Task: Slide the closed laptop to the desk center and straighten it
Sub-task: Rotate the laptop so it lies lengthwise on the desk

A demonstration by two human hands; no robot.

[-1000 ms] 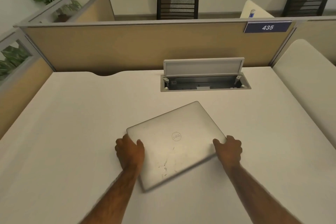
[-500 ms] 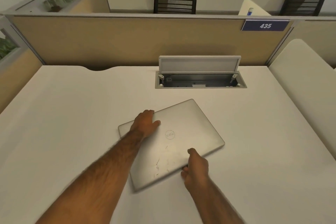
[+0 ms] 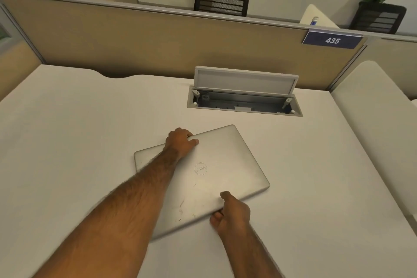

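A closed silver laptop [image 3: 222, 171] lies flat near the middle of the white desk [image 3: 67, 142], turned askew with its right end nearer me than square. My left hand [image 3: 181, 142] reaches across the lid and grips its far edge, fingers curled over it. My right hand [image 3: 232, 212] holds the near edge, thumb on the lid and fingers tucked under the rim.
An open cable hatch [image 3: 244, 101] with its lid raised sits in the desk just beyond the laptop. A tan partition [image 3: 158, 40] with a blue "435" sign [image 3: 332, 40] closes off the back. A second white desk surface [image 3: 379, 119] adjoins on the right.
My left hand left the laptop's near-left corner and went to its far edge. My right hand shifted left along the near edge. The laptop has hardly turned.
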